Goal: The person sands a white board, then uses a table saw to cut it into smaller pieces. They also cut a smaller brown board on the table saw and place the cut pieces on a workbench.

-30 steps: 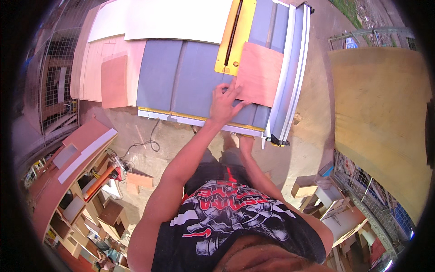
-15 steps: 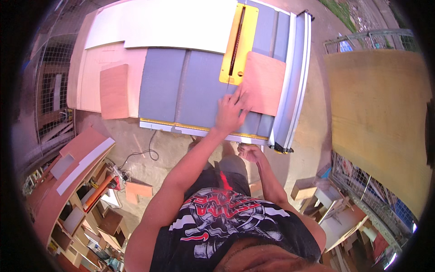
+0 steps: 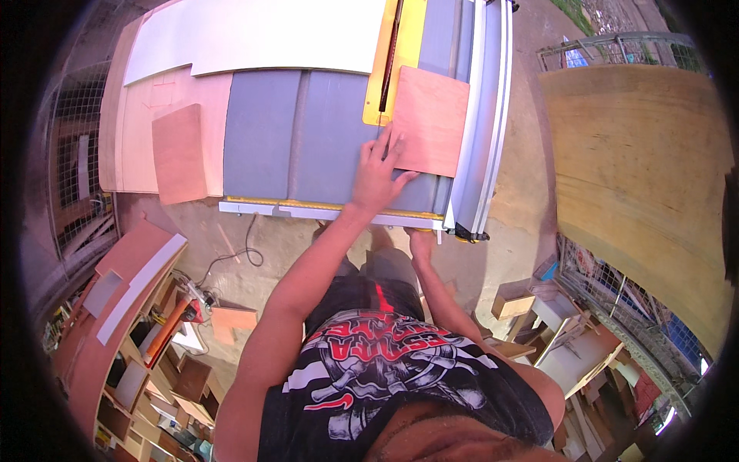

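A reddish plywood panel (image 3: 433, 117) lies flat on the grey table saw (image 3: 308, 138), between the yellow blade insert (image 3: 387, 69) and the white fence (image 3: 483, 115). My left hand (image 3: 377, 175) lies flat at the panel's near left corner, fingers spread along its left edge and thumb against its near edge. My right hand (image 3: 419, 243) is low at the saw's front rail, near the right end. Its fingers are hidden under the rail.
A second reddish board (image 3: 178, 152) lies on a pale sheet left of the saw, and a large white sheet (image 3: 262, 35) lies across the far end. A big plywood sheet (image 3: 639, 169) stands to the right. Shelving with offcuts (image 3: 123, 331) is at lower left, and a cable (image 3: 239, 250) lies on the floor.
The view has shifted and drawn closer to the saw. My left hand stays on the panel's near left corner. My right hand has come up to the front rail.
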`<state>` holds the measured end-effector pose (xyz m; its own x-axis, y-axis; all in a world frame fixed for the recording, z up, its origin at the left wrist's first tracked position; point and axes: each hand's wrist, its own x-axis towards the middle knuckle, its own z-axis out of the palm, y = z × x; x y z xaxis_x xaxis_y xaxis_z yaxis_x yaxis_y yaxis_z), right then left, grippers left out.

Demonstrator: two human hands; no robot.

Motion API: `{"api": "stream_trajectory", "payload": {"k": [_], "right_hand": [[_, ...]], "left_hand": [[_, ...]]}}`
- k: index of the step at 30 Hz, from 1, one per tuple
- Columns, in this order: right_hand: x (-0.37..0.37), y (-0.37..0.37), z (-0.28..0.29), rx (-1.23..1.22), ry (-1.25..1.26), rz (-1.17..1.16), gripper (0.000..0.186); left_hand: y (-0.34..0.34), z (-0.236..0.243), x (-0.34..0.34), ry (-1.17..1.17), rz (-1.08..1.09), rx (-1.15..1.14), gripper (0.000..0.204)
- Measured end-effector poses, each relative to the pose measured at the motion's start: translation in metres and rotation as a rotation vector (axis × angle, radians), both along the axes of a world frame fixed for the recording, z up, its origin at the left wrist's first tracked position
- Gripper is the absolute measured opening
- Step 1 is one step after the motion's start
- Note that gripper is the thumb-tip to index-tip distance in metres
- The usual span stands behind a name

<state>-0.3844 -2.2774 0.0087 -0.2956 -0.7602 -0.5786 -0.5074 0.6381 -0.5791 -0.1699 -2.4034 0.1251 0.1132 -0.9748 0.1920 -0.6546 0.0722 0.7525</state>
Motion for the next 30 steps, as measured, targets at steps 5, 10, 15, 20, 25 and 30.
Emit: {"api": "stream_trajectory", "payload": {"k": [5, 10, 15, 20, 25, 30], "right_hand": [[-0.030, -0.030, 0.043, 0.431, -0.714, -0.088, 0.033], [-0.049, -0.039, 0.001, 0.679, -1.396, 0.015, 0.027], [-0.045, -0.028, 0.005, 0.638, -1.181, -0.104, 0.013], [-0.039, -0.019, 0.013, 0.520, -0.906, -0.170, 0.015], [-0.020, -0.019, 0.032, 0.370, -0.672, -0.167, 0.022], [-0.016, -0.013, 0.025, 0.274, -0.477, -0.078, 0.016]], "left_hand": [[-0.002, 0.003, 0.018, -0.049, -0.057, 0.017, 0.083], [-0.005, -0.002, 0.012, -0.035, -0.055, 0.031, 0.081], [-0.006, -0.001, 0.014, -0.075, -0.040, 0.032, 0.078], [-0.005, -0.002, 0.014, -0.089, -0.015, 0.008, 0.078], [-0.004, -0.001, 0.017, -0.041, -0.007, 0.025, 0.077], [-0.003, 0.001, 0.018, -0.049, 0.016, -0.001, 0.079]]}}
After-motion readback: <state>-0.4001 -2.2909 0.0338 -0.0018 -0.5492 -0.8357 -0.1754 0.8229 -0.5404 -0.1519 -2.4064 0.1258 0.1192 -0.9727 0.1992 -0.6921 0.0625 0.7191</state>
